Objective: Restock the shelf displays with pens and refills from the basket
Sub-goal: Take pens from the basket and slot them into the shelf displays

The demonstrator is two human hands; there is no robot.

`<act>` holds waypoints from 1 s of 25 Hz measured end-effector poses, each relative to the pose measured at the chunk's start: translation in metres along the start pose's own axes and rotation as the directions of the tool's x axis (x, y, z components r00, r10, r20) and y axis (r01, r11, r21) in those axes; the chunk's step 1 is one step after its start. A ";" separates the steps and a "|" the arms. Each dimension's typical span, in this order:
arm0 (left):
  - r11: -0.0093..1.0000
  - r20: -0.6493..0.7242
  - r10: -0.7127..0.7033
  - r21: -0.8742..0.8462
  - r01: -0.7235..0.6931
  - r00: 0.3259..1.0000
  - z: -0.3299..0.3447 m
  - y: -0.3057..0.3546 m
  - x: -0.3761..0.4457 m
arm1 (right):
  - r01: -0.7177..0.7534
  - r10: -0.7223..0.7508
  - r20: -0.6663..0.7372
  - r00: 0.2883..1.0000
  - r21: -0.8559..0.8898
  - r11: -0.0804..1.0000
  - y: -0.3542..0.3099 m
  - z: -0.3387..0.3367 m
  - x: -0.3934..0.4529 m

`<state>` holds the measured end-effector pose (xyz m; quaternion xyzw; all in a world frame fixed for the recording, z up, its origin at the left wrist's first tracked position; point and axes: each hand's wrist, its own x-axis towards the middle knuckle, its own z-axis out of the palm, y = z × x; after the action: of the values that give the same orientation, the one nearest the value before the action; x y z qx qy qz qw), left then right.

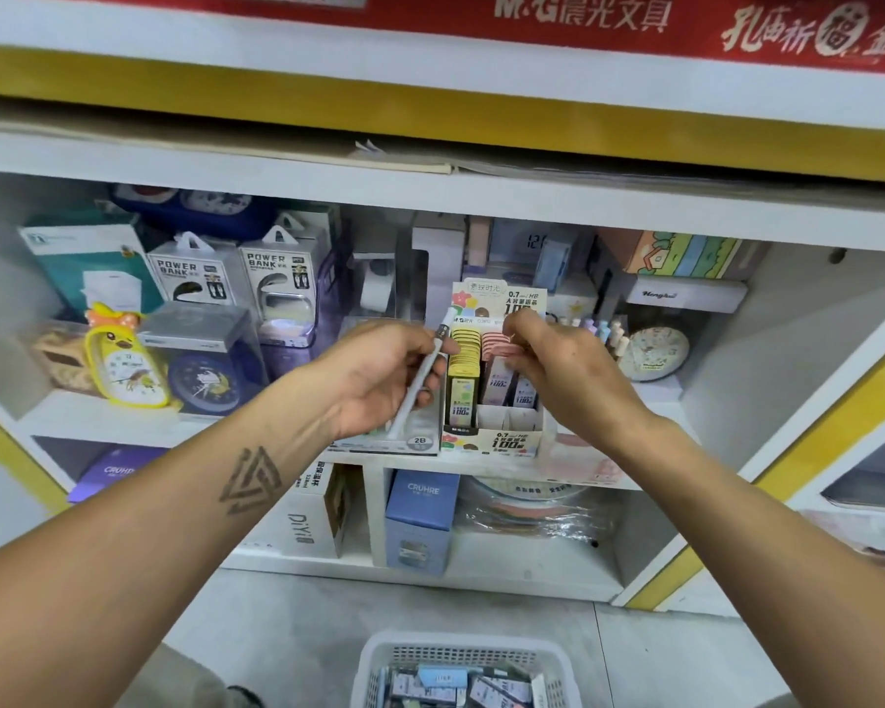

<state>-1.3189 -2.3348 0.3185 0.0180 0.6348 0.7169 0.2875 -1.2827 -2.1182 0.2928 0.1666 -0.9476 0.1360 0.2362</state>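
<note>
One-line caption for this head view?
Left hand holds a white pen; right hand reaches into the lead refill display box.

White perforated plastic basket (379, 656); glossy printed cardboard display box (502, 442).

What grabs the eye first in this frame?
The two hands meeting mid-frame at the refill display box: the left hand holds a white pen, the right hand has its fingers in the pink packs at the box's top. Next, the yellow duck clock on the shelf's left, and the white basket of stock on the floor below.
</note>
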 end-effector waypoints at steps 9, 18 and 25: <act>0.997 0.110 0.074 -0.024 -0.072 0.991 0.016 -0.007 0.006 | -0.414 0.420 0.182 0.889 0.712 0.567 -0.013 -0.013 0.009; 0.761 0.102 0.453 0.473 -0.444 0.886 0.071 -0.020 0.024 | -0.291 0.621 -0.072 0.781 0.838 0.462 0.027 -0.077 -0.010; 0.041 0.389 0.475 0.887 -0.461 0.789 0.080 -0.041 0.040 | -0.415 0.510 -0.190 0.839 0.382 0.826 0.053 -0.071 -0.034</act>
<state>-1.3047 -2.2440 0.2831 0.3907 0.8925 0.2221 -0.0399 -1.2459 -2.0380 0.3268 -0.0552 -0.8796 0.3664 0.2982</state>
